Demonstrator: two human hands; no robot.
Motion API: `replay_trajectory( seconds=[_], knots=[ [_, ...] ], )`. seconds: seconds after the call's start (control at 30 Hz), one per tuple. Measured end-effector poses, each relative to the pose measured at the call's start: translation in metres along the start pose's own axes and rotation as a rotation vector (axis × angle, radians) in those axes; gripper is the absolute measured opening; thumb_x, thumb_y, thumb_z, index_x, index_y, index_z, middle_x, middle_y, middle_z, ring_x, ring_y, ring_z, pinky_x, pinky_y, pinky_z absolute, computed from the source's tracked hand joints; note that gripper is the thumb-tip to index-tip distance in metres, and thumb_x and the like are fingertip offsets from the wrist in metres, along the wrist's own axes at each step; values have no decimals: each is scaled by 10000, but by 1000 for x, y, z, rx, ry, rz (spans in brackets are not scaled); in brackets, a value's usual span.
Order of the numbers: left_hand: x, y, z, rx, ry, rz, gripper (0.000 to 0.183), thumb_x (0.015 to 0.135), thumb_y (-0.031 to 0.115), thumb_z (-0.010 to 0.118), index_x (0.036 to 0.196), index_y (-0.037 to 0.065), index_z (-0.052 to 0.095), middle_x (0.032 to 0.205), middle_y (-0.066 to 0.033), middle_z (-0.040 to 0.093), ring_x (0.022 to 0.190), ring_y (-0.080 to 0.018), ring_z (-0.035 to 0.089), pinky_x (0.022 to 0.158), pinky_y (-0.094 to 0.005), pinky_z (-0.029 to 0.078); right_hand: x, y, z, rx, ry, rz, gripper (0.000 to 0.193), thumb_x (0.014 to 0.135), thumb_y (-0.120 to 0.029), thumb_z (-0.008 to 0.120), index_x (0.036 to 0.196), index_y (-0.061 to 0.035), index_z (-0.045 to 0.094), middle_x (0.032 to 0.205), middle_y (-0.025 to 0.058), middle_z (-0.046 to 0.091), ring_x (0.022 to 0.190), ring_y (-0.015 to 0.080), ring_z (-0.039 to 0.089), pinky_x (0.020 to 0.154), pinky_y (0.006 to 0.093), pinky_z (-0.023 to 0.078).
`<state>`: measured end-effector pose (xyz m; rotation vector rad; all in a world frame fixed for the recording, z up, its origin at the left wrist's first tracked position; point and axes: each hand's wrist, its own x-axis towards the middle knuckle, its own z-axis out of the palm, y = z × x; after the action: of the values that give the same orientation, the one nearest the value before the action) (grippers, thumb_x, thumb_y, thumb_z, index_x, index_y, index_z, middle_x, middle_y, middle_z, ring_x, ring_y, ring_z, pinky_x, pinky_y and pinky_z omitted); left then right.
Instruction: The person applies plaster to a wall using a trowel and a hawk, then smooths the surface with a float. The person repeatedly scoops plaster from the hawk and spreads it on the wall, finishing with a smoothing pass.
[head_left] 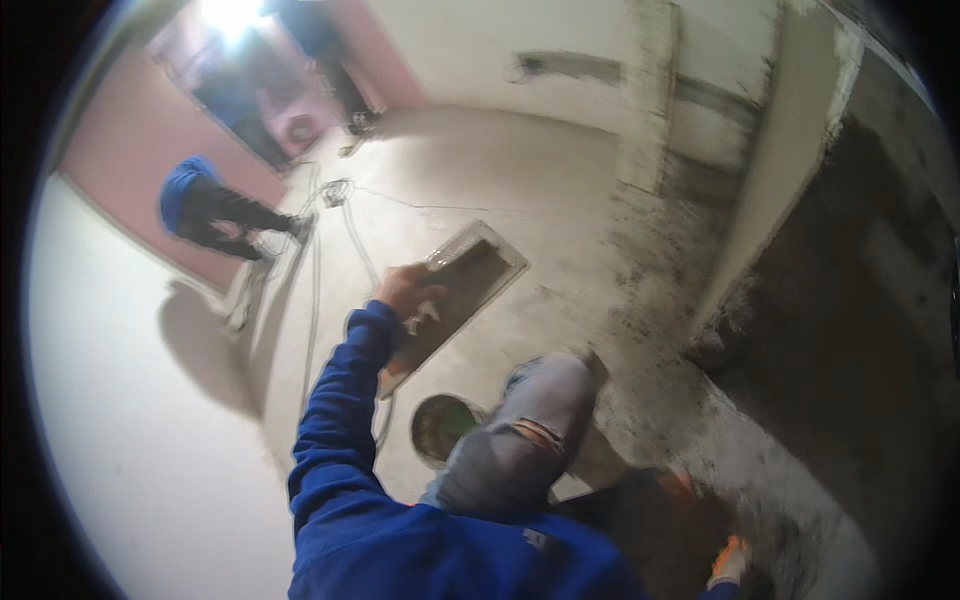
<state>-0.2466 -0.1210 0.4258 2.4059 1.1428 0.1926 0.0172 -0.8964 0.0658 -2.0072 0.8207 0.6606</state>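
Observation:
My left hand (405,290) reaches forward in a blue sleeve, its fingers closed on a long rectangular plastering float (455,290). The float's broad face is grey and dark, with a pale edge, and it is held tilted above the floor. Below it, beside my bent knee in torn jeans (525,430), stands a round dark bucket (440,430) with a greenish inside. My right hand (730,562), in an orange and white glove, is low at the right near a dark patch; its fingers are blurred and whatever they touch is hidden.
A wall edge with wet grey plaster (850,270) rises close on my right, and mortar smears mark the floor (480,160) beside it. Cables (345,215) trail across the left. A bent-over person (205,210) and another standing person (335,70) are farther back, near a bright lamp (232,14).

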Motion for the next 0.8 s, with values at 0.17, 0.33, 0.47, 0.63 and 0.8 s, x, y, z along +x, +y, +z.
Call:
replay_trajectory(
  seconds=[0.17,0.33,0.47,0.63,0.8],
  knots=[
    [26,25,22,-8,-102,-84,340,779,246,764,977,-13,666,750,-120,638,603,-169,623,488,-309,518,-19,31,35,133,-417,145,409,892,-488,464,1140,-176,550,989,21,504,895,228,472,760,421,370],
    [38,11,46,35,-53,30,321,785,227,759,967,-20,662,806,-140,638,604,-212,623,539,-340,514,-49,59,48,32,-292,355,454,1005,-410,370,1384,-173,447,1175,71,629,1016,215,605,840,371,468],
    [46,2,62,41,318,238,319,806,212,763,992,-20,648,751,-89,629,546,-134,570,490,-287,441,-48,50,39,216,-143,200,517,983,-432,420,1417,-151,418,1403,108,443,1256,282,440,998,432,362],
    [61,20,71,-451,535,-83,240,852,206,726,894,23,575,707,-60,592,516,-119,543,479,-276,437,-83,-51,30,134,-86,-276,401,1000,-214,467,1376,-74,449,1467,123,407,1320,274,421,1063,398,366],
    [107,45,109,-1068,633,-71,213,867,154,691,928,42,520,797,-50,585,611,-125,570,491,-268,462,-171,-222,90,368,-262,-714,384,1002,-63,445,1385,-41,445,1402,128,473,1218,194,514,1005,356,454]
  ],
)
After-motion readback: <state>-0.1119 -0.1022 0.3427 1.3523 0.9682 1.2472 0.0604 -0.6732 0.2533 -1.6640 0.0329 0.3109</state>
